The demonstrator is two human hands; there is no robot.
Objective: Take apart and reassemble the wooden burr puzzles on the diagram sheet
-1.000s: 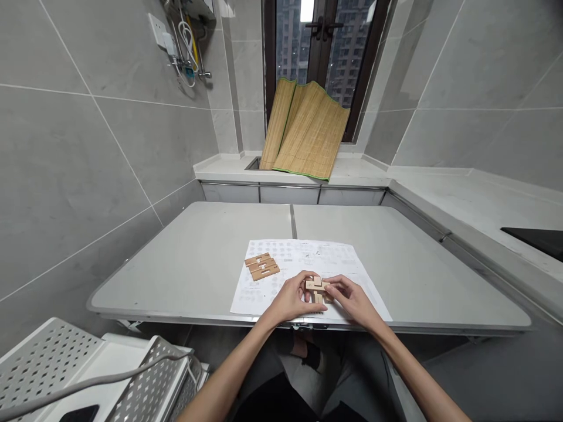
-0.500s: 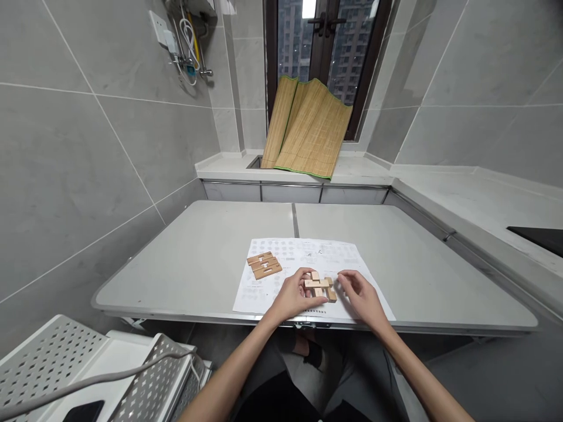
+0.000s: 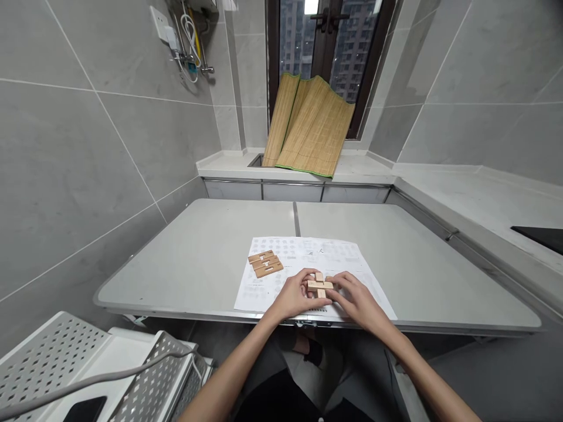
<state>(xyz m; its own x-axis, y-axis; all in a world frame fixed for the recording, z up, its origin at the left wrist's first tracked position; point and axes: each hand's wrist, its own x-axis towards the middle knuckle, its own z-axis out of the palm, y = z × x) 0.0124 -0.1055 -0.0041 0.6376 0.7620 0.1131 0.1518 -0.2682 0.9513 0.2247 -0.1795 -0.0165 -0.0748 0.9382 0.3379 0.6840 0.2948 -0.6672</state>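
Observation:
Between my hands, over the near part of a printed paper sheet point(image 3: 303, 258), is a wooden block puzzle point(image 3: 320, 286) of crossed light-coloured pieces. My left hand point(image 3: 294, 297) grips it from the left, with the thumb along its near side and the fingers around its far left. From the right, my right hand point(image 3: 357, 298) closes thumb and fingers on the puzzle's right end, hiding the pieces there. On the sheet's left part lie several flat slotted wooden pieces point(image 3: 265, 265), side by side, apart from both hands.
The sheet rests on a pale folding table point(image 3: 211, 252) with a centre seam. Behind it, a bamboo mat point(image 3: 314, 129) leans on the window above a white counter point(image 3: 352, 166). White perforated racks point(image 3: 61, 346) with a grey cable and a phone point(image 3: 85, 409) stand at lower left.
My right hand has moved left and closed on the right end of the wooden puzzle, where it was apart before. My left hand keeps its hold. The view has shifted slightly.

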